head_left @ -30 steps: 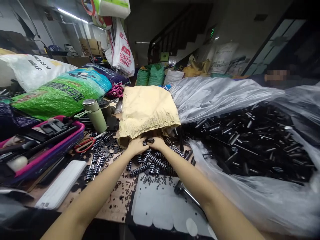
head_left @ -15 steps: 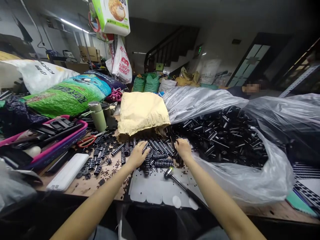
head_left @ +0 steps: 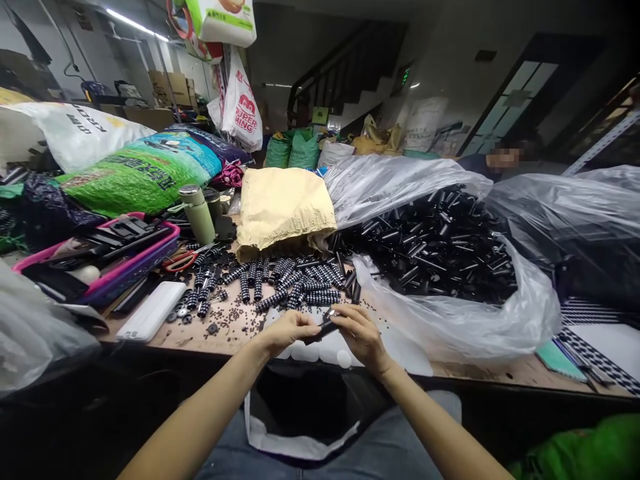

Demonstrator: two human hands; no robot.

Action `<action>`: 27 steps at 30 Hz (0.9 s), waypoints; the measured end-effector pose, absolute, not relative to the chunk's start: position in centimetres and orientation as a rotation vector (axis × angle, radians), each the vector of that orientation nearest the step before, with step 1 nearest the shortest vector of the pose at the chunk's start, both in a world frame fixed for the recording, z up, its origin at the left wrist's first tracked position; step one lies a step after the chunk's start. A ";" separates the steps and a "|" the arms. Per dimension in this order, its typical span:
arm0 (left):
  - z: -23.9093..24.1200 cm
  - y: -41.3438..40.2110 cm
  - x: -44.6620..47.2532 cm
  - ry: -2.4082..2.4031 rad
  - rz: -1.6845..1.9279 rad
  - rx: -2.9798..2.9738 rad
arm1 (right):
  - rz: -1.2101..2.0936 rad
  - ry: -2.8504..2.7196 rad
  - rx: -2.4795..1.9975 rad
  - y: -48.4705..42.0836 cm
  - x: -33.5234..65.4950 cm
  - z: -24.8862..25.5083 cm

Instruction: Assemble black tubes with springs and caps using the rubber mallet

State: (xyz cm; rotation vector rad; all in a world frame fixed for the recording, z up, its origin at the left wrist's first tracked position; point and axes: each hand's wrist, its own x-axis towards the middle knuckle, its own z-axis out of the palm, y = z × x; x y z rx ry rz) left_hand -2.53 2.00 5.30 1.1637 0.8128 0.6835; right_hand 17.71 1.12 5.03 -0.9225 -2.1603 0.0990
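Observation:
My left hand [head_left: 287,332] pinches one end of a small dark black part [head_left: 319,333], low over the front of the bench. The fingers of my right hand [head_left: 361,333] close on its other end; its exact shape is partly hidden by the fingers. Just behind it shows a bit of shiny metal, seemingly the hammer head [head_left: 329,313], with the handle hidden by my right hand. Beyond my hands lies a pile of black rollers with white-dotted surfaces [head_left: 323,297]. Tiny dark pieces are scattered around a white sheet [head_left: 400,347].
A plastic bag [head_left: 535,300] spilling black cylindrical parts [head_left: 430,250] fills the right. A yellow paper bag [head_left: 285,207] stands behind the rollers. Leftward are a white box [head_left: 153,312], scissors [head_left: 183,260], a green flask [head_left: 197,217] and a pink-rimmed basket [head_left: 150,247]. Another person [head_left: 493,163] is at the far right.
Both hands have come back from the rollers and the black parts toward the bench's front edge and together. They now hold a black part between them. The view has tilted down slightly.

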 end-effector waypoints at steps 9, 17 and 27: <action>3.1 -2.4 1.9 0.989 0.949 0.840 | 0.146 -2.201 -1.459 -2.7 15.7 5.5; 2.0 1.6 -3.1 1.845 1.089 1.903 | 0.467 -2.142 -1.564 -2.8 15.4 1.9; 1.0 7.4 -6.2 1.750 0.953 1.998 | 0.331 -2.184 -1.861 -1.2 15.8 1.3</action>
